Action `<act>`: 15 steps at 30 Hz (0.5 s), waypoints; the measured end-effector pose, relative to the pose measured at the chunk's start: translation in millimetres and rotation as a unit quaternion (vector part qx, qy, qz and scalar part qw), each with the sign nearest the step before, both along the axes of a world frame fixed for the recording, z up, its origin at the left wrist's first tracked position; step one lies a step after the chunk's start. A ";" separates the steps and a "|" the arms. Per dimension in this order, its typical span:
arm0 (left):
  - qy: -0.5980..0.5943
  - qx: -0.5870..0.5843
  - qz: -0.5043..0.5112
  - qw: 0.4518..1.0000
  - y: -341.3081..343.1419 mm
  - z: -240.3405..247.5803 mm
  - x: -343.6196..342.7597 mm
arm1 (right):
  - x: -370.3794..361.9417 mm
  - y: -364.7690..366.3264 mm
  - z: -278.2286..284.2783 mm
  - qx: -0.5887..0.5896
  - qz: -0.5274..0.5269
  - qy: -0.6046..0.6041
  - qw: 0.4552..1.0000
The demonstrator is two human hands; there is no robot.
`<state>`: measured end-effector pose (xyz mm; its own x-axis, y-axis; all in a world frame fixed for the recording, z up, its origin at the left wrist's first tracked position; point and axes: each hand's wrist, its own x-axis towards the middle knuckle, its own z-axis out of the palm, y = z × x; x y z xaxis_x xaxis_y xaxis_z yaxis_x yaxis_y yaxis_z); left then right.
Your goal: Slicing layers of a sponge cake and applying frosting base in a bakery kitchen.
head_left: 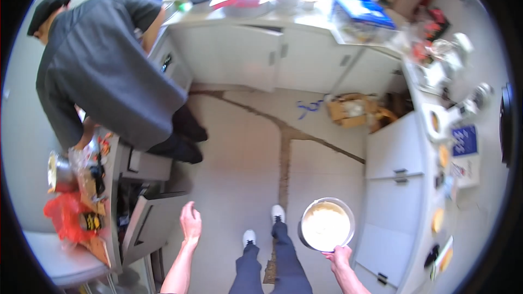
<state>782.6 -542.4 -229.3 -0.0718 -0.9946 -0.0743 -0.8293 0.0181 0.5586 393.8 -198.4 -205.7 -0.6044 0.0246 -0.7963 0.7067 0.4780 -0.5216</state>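
My right grip (340, 256) was clamped on the near side of a round pot (351, 222); my hand hid the part I held. The pot hung over the floor, to the right of my legs, its rim upward and its pale contents (326, 226) showing inside. My left grip (190, 222) held nothing, the fingers lightly bent and apart from the thumb side.

On my right, the pot's rim stood apart from the white drawer fronts (395, 201), leaving a strip of floor between. Above those fronts ran the edge of the right-hand surface (427, 201), with small items along it. On my left the room was tighter: an open cabinet door (158, 215) jutted out into the floor, its free edge near my left grip. I could not tell how close in depth.

Ahead of my white shoes (278, 215), the tiled floor (234, 152) ran on to the back cabinets, crossed by brown strips. One back door (248, 57) stood ajar. A cardboard box (348, 110) and a blue strap (309, 109) took up floor at the far right. At the far left, a person in dark grey (109, 71) leaned beside the cabinets, feet near the left side of that floor.
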 end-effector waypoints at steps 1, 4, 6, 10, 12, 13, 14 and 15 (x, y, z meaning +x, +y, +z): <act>0.038 0.054 -0.049 0.997 8.0 2.7 -20.0 | 10.4 14.8 24.4 -0.018 -0.044 0.001 0.999; -0.043 0.252 -0.250 0.934 43.0 1.1 -59.1 | 39.8 66.5 73.4 -0.032 -0.141 0.015 0.989; -0.083 0.284 -0.345 0.890 61.1 -9.2 -51.4 | 67.1 105.0 93.5 -0.075 -0.212 0.026 0.974; -0.088 0.390 -0.319 0.859 93.2 -36.5 -39.6 | 95.1 165.9 139.2 -0.084 -0.329 0.049 0.939; -0.091 0.396 -0.349 0.845 107.2 -52.1 -15.5 | 109.5 203.7 135.9 -0.109 -0.380 0.081 0.915; -0.099 0.399 -0.415 0.811 106.8 -66.1 -10.0 | 106.0 220.9 138.8 -0.094 -0.405 0.072 0.907; -0.104 0.403 -0.471 0.777 108.9 -76.5 -13.7 | 101.6 239.5 146.9 -0.081 -0.441 0.075 0.891; -0.110 0.406 -0.522 0.742 109.6 -79.5 -33.3 | 103.5 258.4 153.3 -0.069 -0.473 0.075 0.875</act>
